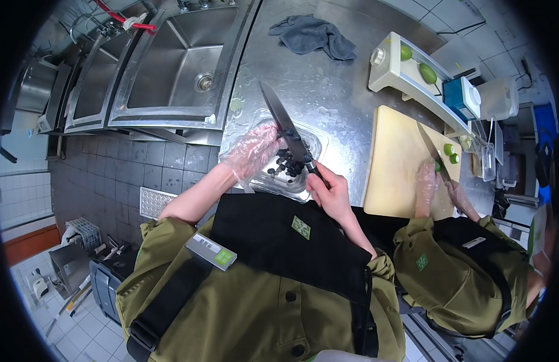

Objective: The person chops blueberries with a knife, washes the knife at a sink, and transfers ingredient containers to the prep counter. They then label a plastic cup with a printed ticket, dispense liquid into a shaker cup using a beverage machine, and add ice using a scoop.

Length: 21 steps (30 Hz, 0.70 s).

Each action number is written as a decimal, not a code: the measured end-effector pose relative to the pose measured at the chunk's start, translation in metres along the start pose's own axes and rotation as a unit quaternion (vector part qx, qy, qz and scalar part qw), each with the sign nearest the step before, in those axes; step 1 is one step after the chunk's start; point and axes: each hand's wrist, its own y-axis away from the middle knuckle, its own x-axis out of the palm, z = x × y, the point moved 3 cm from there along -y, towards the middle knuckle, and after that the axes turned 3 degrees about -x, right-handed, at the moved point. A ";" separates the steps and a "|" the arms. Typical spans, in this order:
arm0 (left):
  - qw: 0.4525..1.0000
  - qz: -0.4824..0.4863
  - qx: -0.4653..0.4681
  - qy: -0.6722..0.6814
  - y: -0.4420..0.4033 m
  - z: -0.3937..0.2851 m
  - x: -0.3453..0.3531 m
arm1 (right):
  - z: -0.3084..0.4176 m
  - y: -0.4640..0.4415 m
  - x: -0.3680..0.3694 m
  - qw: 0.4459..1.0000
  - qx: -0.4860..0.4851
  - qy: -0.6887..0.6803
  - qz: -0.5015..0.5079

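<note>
A large knife is held by its black handle in my bare right hand, its blade pointing up and left over a clear plastic container. Small dark pieces lie in the container, and a few cling to the blade. My left hand, in a clear plastic glove, is beside the blade at the container's left side. Its fingers are bent close to the blade; whether they hold anything is hidden.
To the right a co-worker's gloved hands cut green fruit with a knife on a cutting board. A white rack holds green fruit. A grey cloth lies at the back, and metal sinks are on the left.
</note>
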 end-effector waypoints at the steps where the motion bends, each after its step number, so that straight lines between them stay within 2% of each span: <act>1: 0.999 0.030 -0.005 -0.016 0.000 -0.001 0.002 | 0.000 0.000 0.000 1.000 -0.001 0.000 0.001; 2: 0.998 0.060 -0.009 -0.031 0.000 -0.001 0.004 | 0.000 0.000 -0.001 1.000 -0.001 0.001 0.002; 3: 0.985 0.052 0.029 -0.162 -0.002 -0.002 0.001 | 0.000 0.000 -0.001 1.000 -0.001 0.002 0.003; 4: 0.954 0.043 0.066 -0.290 -0.005 -0.003 -0.001 | -0.001 0.000 -0.002 1.000 -0.001 0.002 0.003; 5: 0.900 0.028 0.097 -0.425 -0.006 -0.003 -0.001 | 0.000 0.000 -0.002 1.000 0.002 0.003 0.005; 6: 0.826 0.007 0.126 -0.550 -0.005 -0.005 0.002 | 0.002 0.000 -0.003 1.000 0.006 0.003 0.006; 8: 0.605 -0.048 0.161 -0.779 0.004 -0.013 0.029 | 0.003 0.000 -0.004 1.000 0.007 0.011 0.009; 10: 0.781 -0.053 0.088 -0.616 0.001 -0.008 0.024 | 0.001 0.000 -0.006 1.000 0.003 0.026 0.009; 11: 0.851 -0.053 0.049 -0.519 0.000 -0.004 0.020 | 0.000 -0.001 -0.005 0.999 -0.004 0.030 0.008; 13: 0.951 -0.052 -0.030 -0.304 -0.001 0.004 0.014 | -0.001 -0.005 -0.003 0.999 -0.019 0.038 0.007; 14: 0.978 -0.051 -0.070 -0.189 -0.001 0.007 0.013 | -0.002 -0.006 -0.004 0.999 -0.009 0.040 0.012; 17: 0.939 -0.029 -0.122 -0.319 0.006 0.000 0.030 | 0.000 -0.013 -0.002 0.998 0.016 0.042 0.035; 19: 0.950 -0.037 -0.119 -0.286 0.006 0.000 0.027 | 0.003 -0.016 -0.002 0.997 0.028 0.047 0.055; 21: 0.967 -0.057 -0.102 -0.226 0.004 0.001 0.015 | -0.001 -0.014 -0.003 1.000 0.007 0.020 0.020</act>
